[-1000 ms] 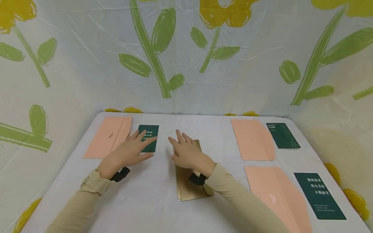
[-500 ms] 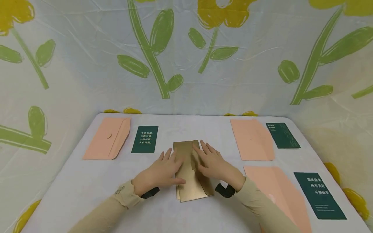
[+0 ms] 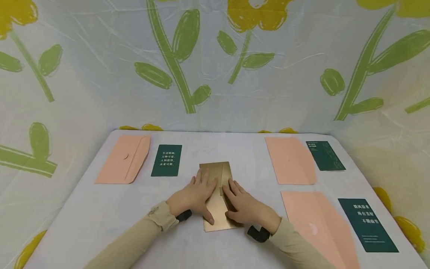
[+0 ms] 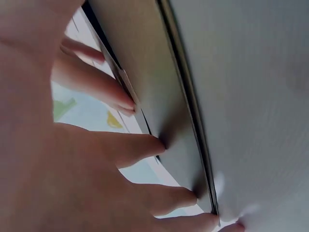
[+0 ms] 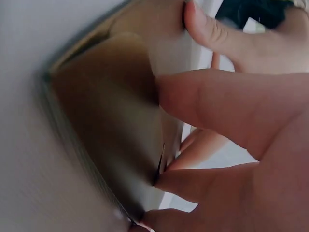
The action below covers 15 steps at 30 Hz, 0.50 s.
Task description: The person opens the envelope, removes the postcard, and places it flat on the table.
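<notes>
The left hand [image 3: 195, 197] and right hand [image 3: 248, 206] touch the gold envelopes [image 3: 218, 210], fingers apart, and light, even pressure seems best for squaring edges.

Left hand [image 3: 195, 197] and right hand [image 3: 248, 206] close together, palms down, thumbs [image 3: 209, 216] apart from fingers [image 3: 211, 188], forearms [image 3: 131, 239] angled inward.

Bare room is spreading over the near-left part of the surface [image 3: 80, 220], up to the left sleeve [image 3: 141, 235], and a wide lane is running on the far side between the left green card [image 3: 166, 160] and the far-right pink envelope [image 3: 290, 161]. In the middle, the left hand [image 3: 193, 198] and right hand [image 3: 248, 205] are blocking access to the gold envelopes [image 3: 217, 213]. Toward the near-right pink envelope [image 3: 324, 228], the right wrist is crossing a narrower gap. The flowered backdrop [image 3: 242, 101] is closing off the far edge.
</notes>
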Available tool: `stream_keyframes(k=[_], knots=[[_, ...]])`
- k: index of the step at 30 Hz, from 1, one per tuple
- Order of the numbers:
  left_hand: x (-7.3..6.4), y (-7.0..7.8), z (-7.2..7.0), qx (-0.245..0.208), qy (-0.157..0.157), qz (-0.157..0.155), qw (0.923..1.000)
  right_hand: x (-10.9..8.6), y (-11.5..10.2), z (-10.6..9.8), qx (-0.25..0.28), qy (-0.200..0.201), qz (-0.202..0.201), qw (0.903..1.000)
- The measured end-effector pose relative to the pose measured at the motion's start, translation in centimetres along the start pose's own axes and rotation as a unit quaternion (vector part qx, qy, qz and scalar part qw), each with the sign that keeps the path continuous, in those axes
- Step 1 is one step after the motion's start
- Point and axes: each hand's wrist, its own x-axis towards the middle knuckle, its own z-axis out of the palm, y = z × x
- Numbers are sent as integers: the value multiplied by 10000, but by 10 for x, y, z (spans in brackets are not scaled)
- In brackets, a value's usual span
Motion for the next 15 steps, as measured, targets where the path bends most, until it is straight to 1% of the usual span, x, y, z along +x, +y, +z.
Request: stream_keyframes(k=[4,6,10,15], knots=[[9,-6,-5,-35,-129,-20,9999,0,0,3,-71,91,-98,9999],[14,-10,-7,-75,-122,8,9999,1,1,4,-100,143,-103,9998],[23,-16,-13,-258,32,181,9995,2,0,7,-221,175,-80,9996],[29,-22,-17,-427,263,549,9972,2,-3,10,-356,211,-35,9991]])
